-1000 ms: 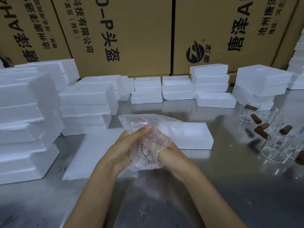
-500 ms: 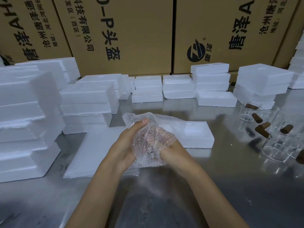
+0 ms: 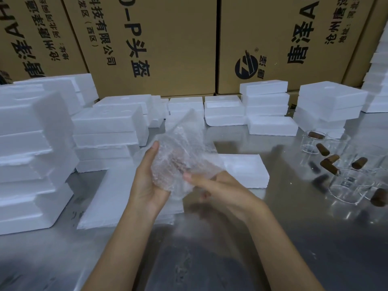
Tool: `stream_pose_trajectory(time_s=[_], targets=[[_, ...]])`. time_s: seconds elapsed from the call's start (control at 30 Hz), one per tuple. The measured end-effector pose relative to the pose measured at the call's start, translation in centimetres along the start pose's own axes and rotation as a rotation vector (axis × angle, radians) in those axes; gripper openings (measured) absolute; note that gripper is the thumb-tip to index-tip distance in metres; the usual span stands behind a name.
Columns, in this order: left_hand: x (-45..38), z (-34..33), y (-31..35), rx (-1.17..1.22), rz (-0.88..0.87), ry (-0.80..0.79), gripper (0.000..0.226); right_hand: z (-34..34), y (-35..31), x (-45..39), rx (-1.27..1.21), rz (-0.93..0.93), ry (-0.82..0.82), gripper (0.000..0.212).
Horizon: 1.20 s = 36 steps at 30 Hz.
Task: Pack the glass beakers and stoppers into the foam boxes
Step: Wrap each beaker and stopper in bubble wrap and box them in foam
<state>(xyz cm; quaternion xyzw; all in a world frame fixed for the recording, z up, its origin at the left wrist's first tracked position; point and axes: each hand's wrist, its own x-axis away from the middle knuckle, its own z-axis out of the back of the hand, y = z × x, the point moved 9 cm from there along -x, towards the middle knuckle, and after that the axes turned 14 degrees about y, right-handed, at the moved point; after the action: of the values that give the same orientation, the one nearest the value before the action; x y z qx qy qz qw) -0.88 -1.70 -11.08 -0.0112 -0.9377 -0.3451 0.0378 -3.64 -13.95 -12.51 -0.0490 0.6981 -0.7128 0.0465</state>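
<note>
Above the steel table, both hands hold a bundle of clear bubble wrap (image 3: 180, 152) with something wrapped inside; what it is stays blurred. My left hand (image 3: 147, 177) cups the bundle from the left and below. My right hand (image 3: 212, 183) grips its lower right side. Just behind the bundle lies an open foam box (image 3: 245, 171). At the right stand several glass beakers (image 3: 344, 185), some with brown stoppers (image 3: 329, 162) in or against them.
Stacks of white foam boxes (image 3: 109, 131) fill the left side and the back of the steel table (image 3: 294, 238). A flat foam sheet (image 3: 107, 204) lies under my left forearm. Large cardboard cartons (image 3: 157, 38) stand as a wall behind.
The bubble wrap bundle has risen and turned more upright, its loose flap now pointing up. My left thumb has slid to the bundle's left edge; my right hand has shifted to the lower right.
</note>
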Motion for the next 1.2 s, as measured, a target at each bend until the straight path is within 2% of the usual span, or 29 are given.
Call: stream_pose_trajectory(time_s=[0.07, 0.13, 0.17, 0.23, 0.27, 0.33, 0.4, 0.5, 0.63, 0.77, 0.93, 1.03, 1.13, 1.2], targets=[[0.6, -1.0, -1.4, -0.08, 0.05, -0.067, 0.042, 2.4, -0.5, -1.1, -0.202, 0.035, 0.245, 0.016], [1.2, -2.1, -2.5, -0.224, 0.038, -0.17, 0.046, 5.8, -0.3, -1.5, -0.278, 0.04, 0.466, 0.01], [1.3, -2.3, -2.9, -0.309, 0.009, -0.186, 0.049, 7.0, -0.1, -1.5, -0.296, 0.037, 0.518, 0.009], [1.1, -1.4, -3.6, -0.495, -0.039, -0.098, 0.057, 8.0, 0.6, -1.4, -0.342, -0.003, 0.561, 0.01], [1.1, -1.1, -3.8, -0.602, -0.08, -0.055, 0.059, 8.2, 0.8, -1.4, -0.336, -0.016, 0.596, 0.01], [1.3, -1.1, -4.0, -0.81, -0.171, -0.074, 0.064, 9.1, 0.7, -1.3, -0.168, 0.031, 0.713, 0.012], [1.3, -1.2, -4.1, -0.871, -0.21, -0.117, 0.066, 9.5, 0.0, -1.2, -0.023, 0.112, 0.782, 0.01], [1.1, -1.3, -3.6, -0.906, -0.267, -0.128, 0.058, 9.6, -0.4, -1.1, 0.056, 0.163, 0.81, 0.02], [1.2, -1.0, -3.0, -1.001, -0.422, -0.024, 0.031, 8.6, 0.0, -1.3, 0.068, 0.116, 0.773, 0.033], [1.2, -0.7, -2.5, -1.093, -0.566, 0.06, 0.013, 7.5, -1.2, -1.1, 0.1, 0.187, 0.695, 0.021], [1.2, -1.2, -2.9, -1.107, -0.607, 0.025, 0.037, 7.0, -2.9, 0.0, -0.031, 0.253, 0.594, 0.018], [1.3, -1.2, -2.8, -1.12, -0.641, 0.034, 0.035, 6.6, -3.7, 0.1, -0.13, 0.307, 0.533, 0.007], [1.3, -1.0, -2.7, -1.162, -0.674, 0.077, 0.033, 6.2, -3.6, -0.4, -0.005, 0.356, 0.518, 0.006], [1.3, -1.0, -2.9, -1.152, -0.651, 0.076, 0.033, 5.3, -2.7, -0.8, 0.22, 0.366, 0.494, 0.01]])
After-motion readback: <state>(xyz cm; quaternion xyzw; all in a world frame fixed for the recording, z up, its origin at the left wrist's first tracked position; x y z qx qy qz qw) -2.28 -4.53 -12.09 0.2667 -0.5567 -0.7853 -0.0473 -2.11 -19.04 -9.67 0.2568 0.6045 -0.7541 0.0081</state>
